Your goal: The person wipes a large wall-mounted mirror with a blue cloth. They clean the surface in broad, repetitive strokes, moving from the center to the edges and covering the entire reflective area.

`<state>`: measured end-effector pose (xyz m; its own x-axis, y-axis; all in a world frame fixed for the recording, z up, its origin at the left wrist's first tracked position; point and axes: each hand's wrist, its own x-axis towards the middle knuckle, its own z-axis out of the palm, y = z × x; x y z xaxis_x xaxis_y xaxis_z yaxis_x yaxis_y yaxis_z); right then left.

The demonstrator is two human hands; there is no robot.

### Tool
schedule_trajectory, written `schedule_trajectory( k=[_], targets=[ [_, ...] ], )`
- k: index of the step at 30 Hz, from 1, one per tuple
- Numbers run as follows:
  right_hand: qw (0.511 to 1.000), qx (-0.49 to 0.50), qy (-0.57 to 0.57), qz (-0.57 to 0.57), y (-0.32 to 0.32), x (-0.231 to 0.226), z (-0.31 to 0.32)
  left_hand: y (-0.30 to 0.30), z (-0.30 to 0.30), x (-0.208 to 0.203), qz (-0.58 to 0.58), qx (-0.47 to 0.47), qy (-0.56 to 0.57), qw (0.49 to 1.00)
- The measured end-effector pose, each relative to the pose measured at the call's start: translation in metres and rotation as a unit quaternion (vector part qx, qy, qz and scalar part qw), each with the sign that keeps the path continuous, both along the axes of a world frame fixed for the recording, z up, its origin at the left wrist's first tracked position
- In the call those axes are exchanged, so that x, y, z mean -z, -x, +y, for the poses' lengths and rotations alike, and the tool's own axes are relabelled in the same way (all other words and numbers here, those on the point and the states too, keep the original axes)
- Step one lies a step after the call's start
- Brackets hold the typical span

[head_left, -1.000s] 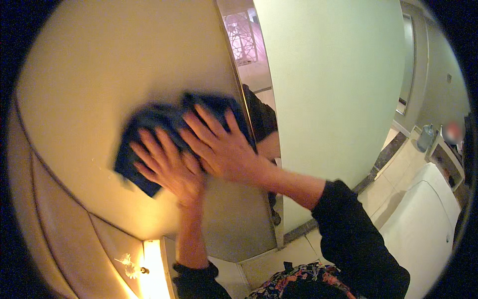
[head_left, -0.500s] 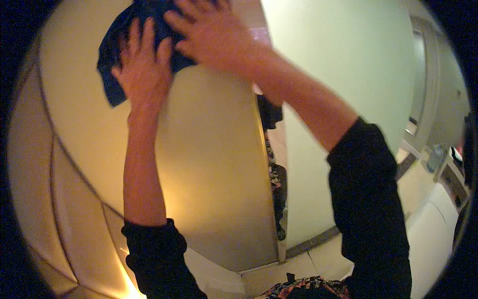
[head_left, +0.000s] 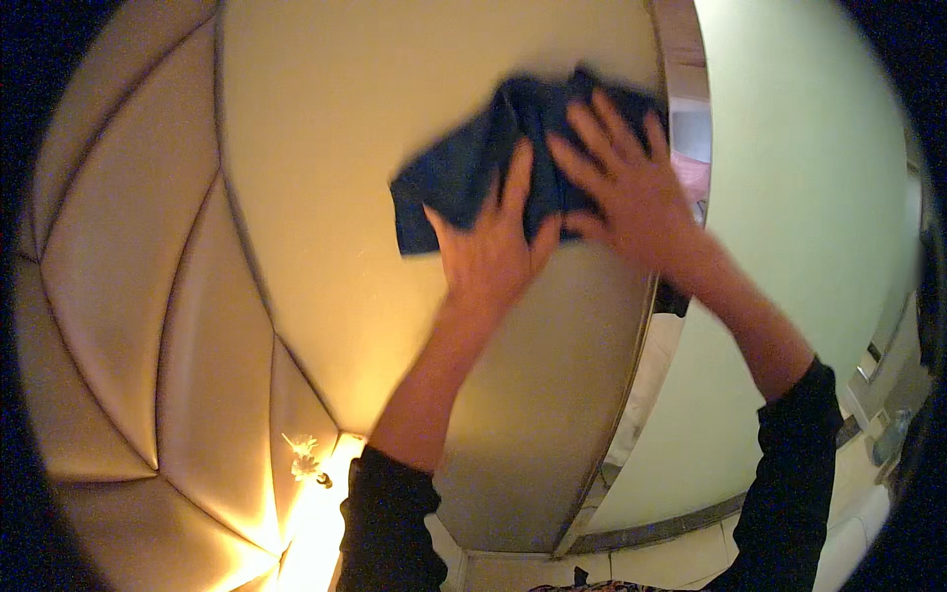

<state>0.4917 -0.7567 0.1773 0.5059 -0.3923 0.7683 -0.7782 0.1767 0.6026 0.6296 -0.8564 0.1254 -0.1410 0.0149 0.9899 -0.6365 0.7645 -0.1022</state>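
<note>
A dark blue cloth (head_left: 464, 173) lies pressed flat against a smooth beige upright panel (head_left: 345, 197). My left hand (head_left: 490, 252) rests on the cloth's lower middle with fingers spread. My right hand (head_left: 621, 187) presses on the cloth's right part, fingers spread, close to the panel's metal edge strip (head_left: 681, 59). Both hands overlap slightly on the cloth. My forearms rise from the lower edge in dark sleeves.
A quilted beige padded wall (head_left: 128, 326) with diagonal seams fills the left. A warm light glows at its foot (head_left: 316, 503). Right of the metal strip stands a pale green wall (head_left: 799, 197). Light floor tiles (head_left: 641, 562) show at the bottom.
Both hands and the cloth went from mid panel up to the top, then came back down and to the right. The view has also shifted.
</note>
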Motion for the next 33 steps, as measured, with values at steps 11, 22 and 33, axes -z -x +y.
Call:
schedule_trajectory(
  k=[11, 22, 33],
  targets=[
    [0.995, -0.052, 0.085, -0.031, -0.081, -0.085, -0.071, -0.075, -0.08, -0.118, 0.122, -0.119, 0.003, 0.985],
    [0.996, -0.07, 0.003, 0.051, -0.181, -0.012, -0.149, -0.128, -0.12, -0.01, 0.346, -0.117, -0.176, 0.914],
    [0.953, -0.218, -0.179, 0.114, -0.151, 0.172, -0.115, -0.079, -0.067, 0.237, 0.355, -0.097, -0.353, 0.86]
  ],
)
